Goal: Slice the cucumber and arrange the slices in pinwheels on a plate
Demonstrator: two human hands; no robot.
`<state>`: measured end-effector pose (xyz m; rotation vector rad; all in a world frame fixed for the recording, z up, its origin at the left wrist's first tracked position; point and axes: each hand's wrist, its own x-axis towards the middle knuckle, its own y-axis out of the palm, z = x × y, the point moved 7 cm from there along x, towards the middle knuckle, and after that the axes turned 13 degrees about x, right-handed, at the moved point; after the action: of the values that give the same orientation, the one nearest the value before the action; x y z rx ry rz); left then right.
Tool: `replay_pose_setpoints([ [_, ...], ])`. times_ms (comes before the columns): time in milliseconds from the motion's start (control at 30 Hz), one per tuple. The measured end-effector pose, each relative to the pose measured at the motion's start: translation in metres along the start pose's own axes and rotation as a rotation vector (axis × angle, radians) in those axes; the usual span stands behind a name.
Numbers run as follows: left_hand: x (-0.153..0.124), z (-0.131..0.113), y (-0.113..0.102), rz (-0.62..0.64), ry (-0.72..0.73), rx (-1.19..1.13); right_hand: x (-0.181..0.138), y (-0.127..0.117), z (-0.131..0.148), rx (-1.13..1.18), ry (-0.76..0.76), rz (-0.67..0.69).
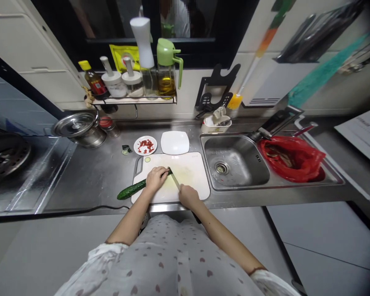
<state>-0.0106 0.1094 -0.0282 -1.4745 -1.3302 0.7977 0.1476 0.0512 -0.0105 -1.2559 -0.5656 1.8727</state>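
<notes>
A long green cucumber (132, 190) lies slantwise over the left part of the white cutting board (200, 176). My left hand (156, 179) is closed around it near its right end. In my right hand (188, 196) is the handle of a kitchen knife (175, 181), gripped with closed fingers. The blade points away from me and rests at the cucumber's right end, just beyond my left fingertips. One pale cucumber slice (147, 159) sits in the board's upper left corner. Behind the board are a small plate (136, 150) with chopped red pieces and a white square plate (175, 142).
To the right is a steel sink (237, 164), with a red plastic bag (291, 160) beyond it. A lidded steel pot (86, 131) stands at the back left. Bottles and jars fill a wall rack (135, 100). Dark green scraps (126, 149) lie left of the small plate.
</notes>
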Motion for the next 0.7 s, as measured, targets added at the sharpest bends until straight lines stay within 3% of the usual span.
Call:
replay_pose_setpoints([
  [133, -0.001, -0.002, -0.002, -0.004, -0.003, -0.001, -0.007, 0.001, -0.011, -0.029, 0.027, -0.001],
  [533, 0.0, 0.002, -0.007, -0.007, -0.065, -0.036, -0.018, -0.022, -0.031, -0.085, 0.079, -0.182],
  [700, -0.002, 0.006, -0.012, -0.073, -0.141, -0.03, -0.017, -0.028, -0.033, -0.088, 0.092, -0.226],
])
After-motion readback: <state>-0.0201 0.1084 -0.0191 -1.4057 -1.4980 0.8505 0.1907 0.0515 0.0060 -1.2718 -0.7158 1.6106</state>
